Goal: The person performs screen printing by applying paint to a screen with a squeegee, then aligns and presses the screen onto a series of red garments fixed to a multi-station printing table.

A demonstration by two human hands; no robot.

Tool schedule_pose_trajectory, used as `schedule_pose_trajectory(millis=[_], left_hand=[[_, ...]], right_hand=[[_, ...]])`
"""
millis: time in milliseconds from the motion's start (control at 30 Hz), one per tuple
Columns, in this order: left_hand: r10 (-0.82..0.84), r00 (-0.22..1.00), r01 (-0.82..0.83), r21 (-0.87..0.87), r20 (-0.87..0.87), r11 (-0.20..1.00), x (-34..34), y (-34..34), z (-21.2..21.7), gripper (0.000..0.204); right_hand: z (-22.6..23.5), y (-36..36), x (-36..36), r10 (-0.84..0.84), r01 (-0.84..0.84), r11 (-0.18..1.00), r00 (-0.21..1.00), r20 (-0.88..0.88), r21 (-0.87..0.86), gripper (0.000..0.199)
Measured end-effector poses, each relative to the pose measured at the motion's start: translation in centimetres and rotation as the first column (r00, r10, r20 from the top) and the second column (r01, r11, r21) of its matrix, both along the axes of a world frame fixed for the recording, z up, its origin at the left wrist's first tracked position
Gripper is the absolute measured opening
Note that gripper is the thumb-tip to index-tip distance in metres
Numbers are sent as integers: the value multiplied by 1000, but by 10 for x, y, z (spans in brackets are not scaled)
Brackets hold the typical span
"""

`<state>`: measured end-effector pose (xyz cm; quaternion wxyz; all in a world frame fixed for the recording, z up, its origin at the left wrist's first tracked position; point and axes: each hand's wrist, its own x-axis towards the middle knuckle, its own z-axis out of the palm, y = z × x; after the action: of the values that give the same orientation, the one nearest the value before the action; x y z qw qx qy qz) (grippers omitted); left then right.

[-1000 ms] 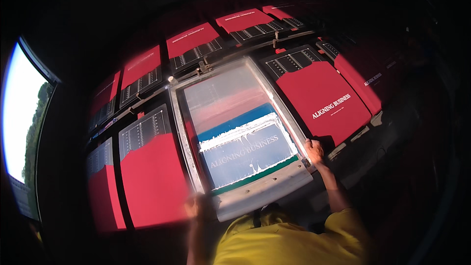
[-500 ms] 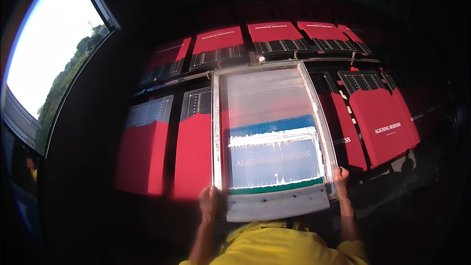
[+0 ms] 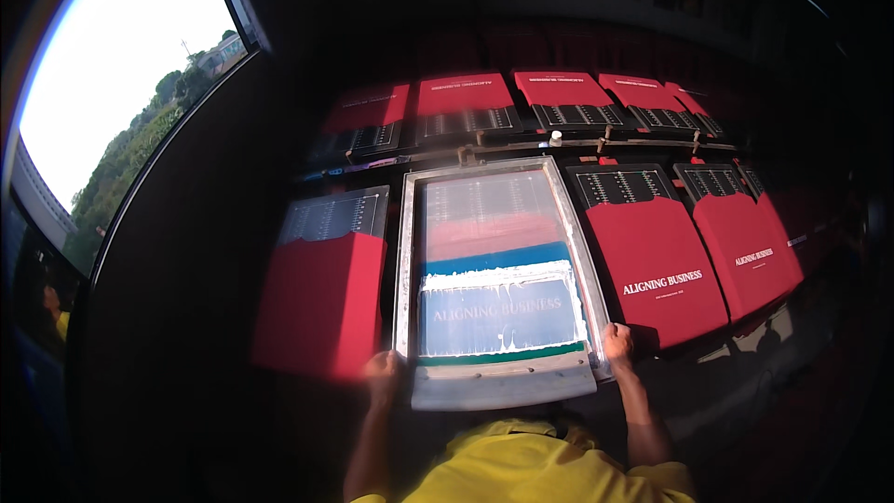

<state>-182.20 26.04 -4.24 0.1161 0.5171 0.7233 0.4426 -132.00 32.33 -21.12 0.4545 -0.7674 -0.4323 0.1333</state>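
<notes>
A screen-printing frame [image 3: 575, 242] with pale metal edges lies over one of the red garments, which shows faintly through the mesh. Its blue stencil has light lettering, and white ink [image 3: 498, 274] is smeared around that area. Across the near end sits a squeegee [image 3: 503, 386] with a wide pale handle. My left hand [image 3: 380, 368] is closed on the frame's near left corner, somewhat blurred. The near right corner is gripped by my right hand [image 3: 616, 343]. Neither hand touches the squeegee.
Red garments [image 3: 656, 270] with white lettering lie on dark boards to the right. Another red garment [image 3: 321, 303], without visible print, is at the left. A far row [image 3: 466, 93] stands beyond a rail [image 3: 633, 142] with small posts. A bright window [image 3: 121, 65] is far left.
Both hands have shifted the frame leftward along the row, with the squeegee riding on it. The printed garment on its right is now uncovered, and the second garment on its left is now under it.
</notes>
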Motion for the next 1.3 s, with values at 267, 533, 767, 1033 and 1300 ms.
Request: schedule_pose_trajectory(millis=[267,533,767,1033,1300], left_hand=[[-99,995,101,-120,25,988,18,-3,31,37],[-122,988,137,-169,99,976,16,-5,43,37],[-150,986,130,-242,-66,961,3,4,37,35],[-138,986,103,-314,-91,944,-16,9,25,36],[-212,951,172,-187,-224,967,20,-4,55,48]], right_hand=[[37,-14,7,50,-67,976,995,-89,-208,41],[48,-17,5,97,-127,940,989,-109,-315,37],[42,-14,2,73,-107,941,990,-117,-322,36],[40,-13,-18,-38,14,976,994,-106,-219,40],[30,-4,-37,-79,78,997,997,12,25,21]])
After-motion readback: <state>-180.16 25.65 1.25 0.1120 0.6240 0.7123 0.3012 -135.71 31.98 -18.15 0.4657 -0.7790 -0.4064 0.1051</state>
